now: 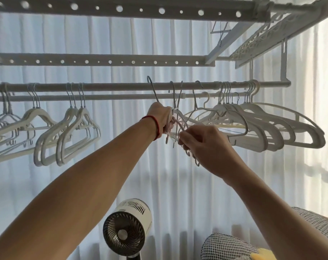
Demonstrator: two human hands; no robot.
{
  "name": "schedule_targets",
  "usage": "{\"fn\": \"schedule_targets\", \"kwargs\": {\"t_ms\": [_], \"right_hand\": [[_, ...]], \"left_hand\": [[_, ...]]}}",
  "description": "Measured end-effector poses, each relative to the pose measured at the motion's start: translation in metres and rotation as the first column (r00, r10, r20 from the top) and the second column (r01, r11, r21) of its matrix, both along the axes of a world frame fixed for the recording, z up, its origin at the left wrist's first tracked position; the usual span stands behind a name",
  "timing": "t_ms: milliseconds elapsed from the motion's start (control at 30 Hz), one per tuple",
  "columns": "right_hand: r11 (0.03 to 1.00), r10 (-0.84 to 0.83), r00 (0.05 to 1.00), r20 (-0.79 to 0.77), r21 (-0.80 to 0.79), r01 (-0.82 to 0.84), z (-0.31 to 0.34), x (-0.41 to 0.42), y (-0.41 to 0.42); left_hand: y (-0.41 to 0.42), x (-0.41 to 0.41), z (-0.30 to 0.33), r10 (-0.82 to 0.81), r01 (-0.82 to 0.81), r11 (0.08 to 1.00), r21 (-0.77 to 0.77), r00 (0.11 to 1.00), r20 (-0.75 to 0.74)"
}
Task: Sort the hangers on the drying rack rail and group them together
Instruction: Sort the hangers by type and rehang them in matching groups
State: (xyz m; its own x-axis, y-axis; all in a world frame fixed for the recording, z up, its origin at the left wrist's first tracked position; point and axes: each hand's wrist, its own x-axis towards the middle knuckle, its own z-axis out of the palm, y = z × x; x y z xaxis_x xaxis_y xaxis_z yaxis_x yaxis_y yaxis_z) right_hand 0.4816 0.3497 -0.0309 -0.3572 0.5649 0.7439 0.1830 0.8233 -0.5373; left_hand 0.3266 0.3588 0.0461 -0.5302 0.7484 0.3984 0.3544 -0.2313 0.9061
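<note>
Head view looks up at the rack, both arms stretched up and forward to the middle of the rail (122, 86). The left hand (162, 117), with a red band (155, 126) on the wrist, is curled in a fist around the necks of a small bunch of thin hangers (175, 117). One hook from that bunch sticks up past the rail and isn't on it. The right hand (206, 147) sits just right of and below the left, knuckles toward the camera, fingers bent and pinching the lower bars of the same bunch. A few small clip hooks poke out under its fingers. It's too tangled to say exactly how many hangers are in the grip, maybe three or four.

The rest hang in clumps along the rail: about four thick white ones (65, 132) left of the hands, a fuzzy pile at the far left edge that can't be counted, and a fanned group (262, 124) of roughly six or seven to the right.

Below, a round fan (126, 229) stands in front of the curtain (178, 184).
</note>
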Motion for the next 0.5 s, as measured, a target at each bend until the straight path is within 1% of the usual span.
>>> {"fn": "schedule_targets", "kwargs": {"t_ms": [167, 233, 300, 367, 433, 500], "right_hand": [[0.999, -0.047, 0.999, 0.024, -0.013, 0.047, 0.002, 0.003, 0.001], [0.988, -0.141, 0.99, 0.017, 0.061, 0.14, 0.003, -0.001, 0.0], [0.958, -0.248, 0.969, 0.005, 0.151, 0.245, 0.007, -0.012, -0.006], [0.928, -0.316, 0.949, 0.01, 0.209, 0.307, 0.015, -0.025, -0.01], [0.922, -0.347, 0.938, 0.012, 0.187, 0.339, 0.026, -0.036, -0.009], [0.911, -0.377, 0.925, -0.044, 0.165, 0.379, 0.027, -0.04, -0.008]], "left_hand": [[0.003, 0.005, -0.007, 0.007, -0.007, 1.0, 0.002, 0.999, -0.034], [0.001, 0.005, -0.008, -0.002, 0.001, 1.0, -0.013, 0.999, -0.052], [-0.003, 0.003, -0.008, -0.025, 0.024, 0.999, -0.029, 0.998, -0.054], [-0.007, 0.001, -0.008, -0.079, 0.078, 0.996, -0.039, 0.997, -0.018], [-0.007, -0.001, -0.009, -0.122, 0.122, 0.992, -0.005, 0.991, 0.046], [-0.004, -0.004, -0.008, -0.115, 0.111, 0.993, 0.039, 0.985, 0.125]]}}
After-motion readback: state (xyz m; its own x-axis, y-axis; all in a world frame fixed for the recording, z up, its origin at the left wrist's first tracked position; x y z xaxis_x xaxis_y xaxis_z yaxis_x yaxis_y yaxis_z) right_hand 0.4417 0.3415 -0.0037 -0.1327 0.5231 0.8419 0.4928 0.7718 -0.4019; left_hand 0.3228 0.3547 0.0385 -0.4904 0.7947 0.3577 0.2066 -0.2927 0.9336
